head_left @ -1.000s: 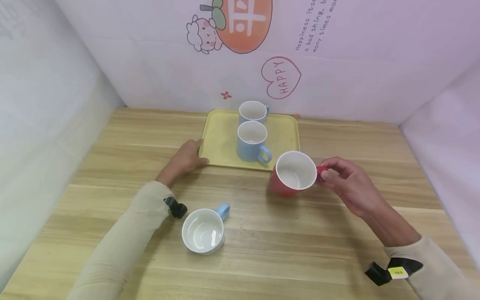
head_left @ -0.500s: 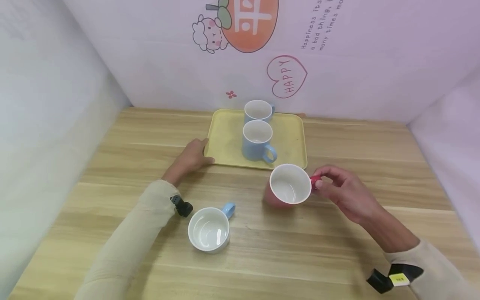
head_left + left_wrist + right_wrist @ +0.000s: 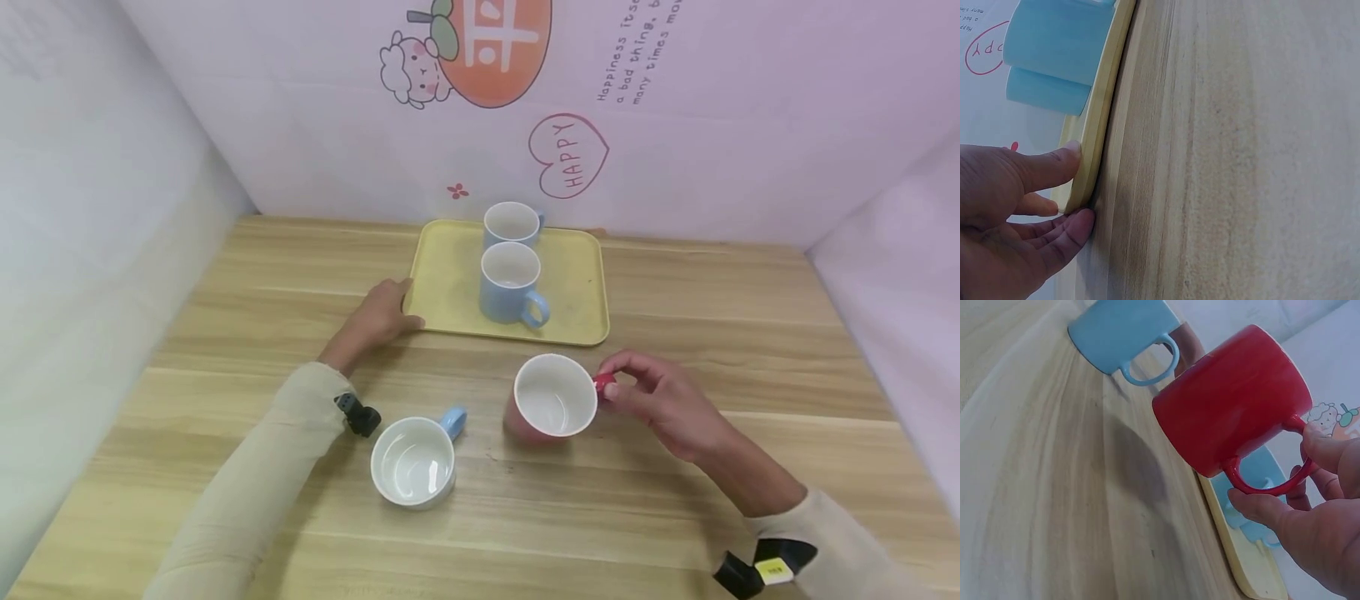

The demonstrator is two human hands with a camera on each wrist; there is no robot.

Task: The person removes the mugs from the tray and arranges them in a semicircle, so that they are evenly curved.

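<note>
My right hand (image 3: 675, 408) pinches the handle of a red mug (image 3: 1235, 400), white inside. In the right wrist view the mug hangs tilted above the table, its shadow apart from its base. My left hand (image 3: 375, 321) grips the left end of a yellow tray (image 3: 1094, 131), thumb and fingers around its near corner. Two light blue mugs stand on the tray, a front mug (image 3: 504, 302) partly hiding a rear mug (image 3: 510, 221). Another light blue mug (image 3: 414, 467) stands on the table, near the left forearm, its handle pointing away to the right.
The wooden table (image 3: 600, 533) runs back to a printed white cloth (image 3: 712, 150), with pale cloth at both sides. The tray lies close to the back cloth. Black wrist cameras sit on both sleeves.
My right hand has brought the red mug away from the tray's front right corner, nearer to me and leftward. My left hand stays on the tray, and the blue mugs keep their places.
</note>
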